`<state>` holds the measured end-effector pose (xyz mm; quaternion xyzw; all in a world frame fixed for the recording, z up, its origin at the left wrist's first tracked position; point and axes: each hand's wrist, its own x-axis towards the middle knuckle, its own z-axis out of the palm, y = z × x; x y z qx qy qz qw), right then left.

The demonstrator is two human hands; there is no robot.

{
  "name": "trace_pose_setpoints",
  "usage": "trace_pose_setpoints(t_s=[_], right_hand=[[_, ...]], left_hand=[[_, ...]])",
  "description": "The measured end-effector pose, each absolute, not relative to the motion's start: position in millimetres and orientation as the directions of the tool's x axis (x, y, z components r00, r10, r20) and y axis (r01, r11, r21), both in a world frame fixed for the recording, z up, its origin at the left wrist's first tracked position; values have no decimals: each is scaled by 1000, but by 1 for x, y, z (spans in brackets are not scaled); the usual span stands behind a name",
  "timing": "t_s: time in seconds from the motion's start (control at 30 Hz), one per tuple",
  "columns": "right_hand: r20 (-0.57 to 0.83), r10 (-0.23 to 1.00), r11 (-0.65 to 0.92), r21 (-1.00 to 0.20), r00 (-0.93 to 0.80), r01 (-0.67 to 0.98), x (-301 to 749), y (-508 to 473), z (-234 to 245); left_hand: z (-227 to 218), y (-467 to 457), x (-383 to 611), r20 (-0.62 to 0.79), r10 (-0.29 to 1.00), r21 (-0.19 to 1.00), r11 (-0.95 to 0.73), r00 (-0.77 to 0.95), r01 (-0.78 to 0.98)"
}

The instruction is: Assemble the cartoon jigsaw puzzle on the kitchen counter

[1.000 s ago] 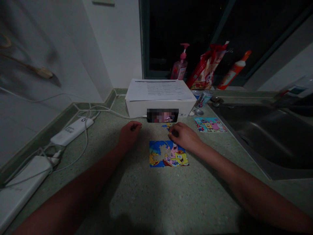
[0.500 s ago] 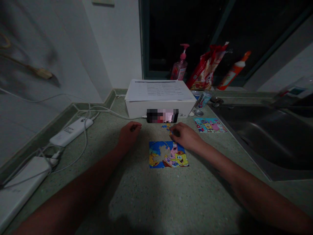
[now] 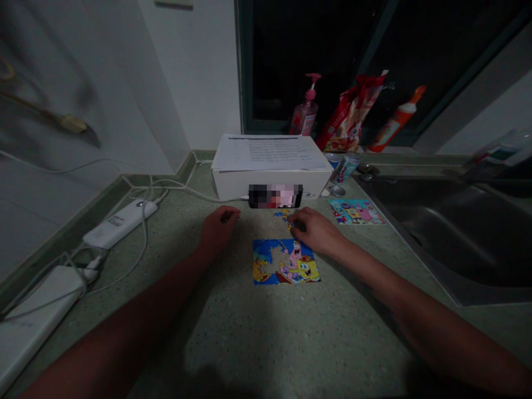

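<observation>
Partly built jigsaw puzzle point(image 3: 286, 261) lies on worktop point(image 3: 233, 338), near its back edge, gap at upper left. Right hand point(image 3: 315, 233) curled over loose pieces point(image 3: 283, 215), pinch hidden. Left hand point(image 3: 219, 229) curled, grip unclear. Risk: pieces nudged by knuckles, misplaced in dim light.

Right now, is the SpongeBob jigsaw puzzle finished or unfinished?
Unfinished: the SpongeBob jigsaw puzzle has a gap showing bare countertop, and loose pieces lie by the right hand.

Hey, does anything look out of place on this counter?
The SpongeBob jigsaw puzzle has a ragged gap in its upper left, showing the counter through it. Loose puzzle pieces lie apart from it, beside the right hand.
</observation>
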<state>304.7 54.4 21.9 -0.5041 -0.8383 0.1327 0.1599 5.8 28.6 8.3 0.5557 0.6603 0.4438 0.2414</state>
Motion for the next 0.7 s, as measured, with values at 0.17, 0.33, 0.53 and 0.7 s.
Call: trace_pose_setpoints(t_s=[0.17, 0.33, 0.53, 0.7], right_hand=[[103, 888, 453, -376, -449, 808, 305, 54, 25], [97, 887, 452, -377, -451, 808, 304, 54, 26], [113, 896, 435, -411, -429, 801, 304, 54, 25], [133, 904, 423, -427, -407, 799, 303, 54, 21]], left_hand=[[10, 28, 7, 165, 950, 854, -3, -267, 521], [9, 28, 7, 174, 947, 853, -8, -269, 522], [9, 29, 6, 173, 950, 854, -12, -262, 520], [8, 29, 6, 193, 946, 860, -36, -258, 510]])
